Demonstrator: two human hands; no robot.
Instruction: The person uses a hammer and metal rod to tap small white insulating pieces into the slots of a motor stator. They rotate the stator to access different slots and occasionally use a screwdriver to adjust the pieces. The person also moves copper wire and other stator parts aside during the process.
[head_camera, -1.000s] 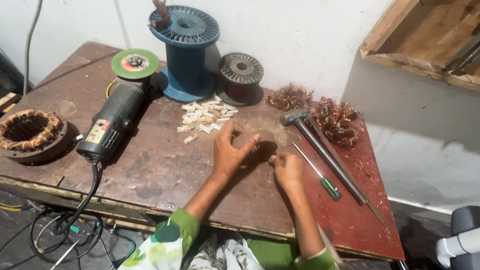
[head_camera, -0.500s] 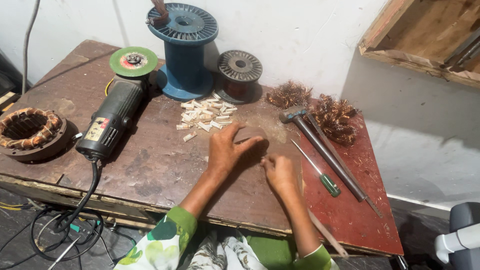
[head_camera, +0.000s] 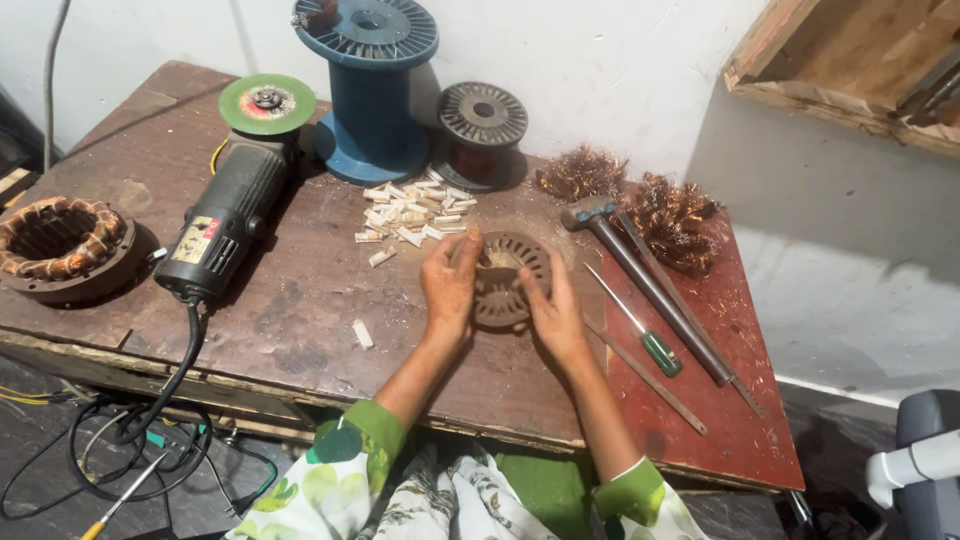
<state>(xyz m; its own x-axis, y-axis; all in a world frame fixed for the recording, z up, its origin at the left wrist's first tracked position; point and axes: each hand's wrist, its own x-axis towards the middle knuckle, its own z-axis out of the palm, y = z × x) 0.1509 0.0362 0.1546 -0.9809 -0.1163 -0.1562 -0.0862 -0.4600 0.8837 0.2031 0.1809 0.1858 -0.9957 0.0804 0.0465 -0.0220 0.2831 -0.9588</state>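
Gripping a round slotted stator core (head_camera: 503, 282) on the worktop (head_camera: 300, 300), left hand (head_camera: 452, 285) and right hand (head_camera: 552, 312) fingers curled against its rim.

A motor-repair workshop: worn wooden workbench (head_camera: 300, 300), angle grinder (head_camera: 235, 200), wound stator (head_camera: 60, 245), wire spool (head_camera: 370, 80), hammer (head_camera: 650, 285), copper scrap (head_camera: 670, 215).

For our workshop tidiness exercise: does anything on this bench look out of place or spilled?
Yes. Small pale wedge pieces lie scattered loosely, one stray piece near the front edge. Tangled copper wire scraps are heaped by the hammer, with fine bits strewn over the red board.
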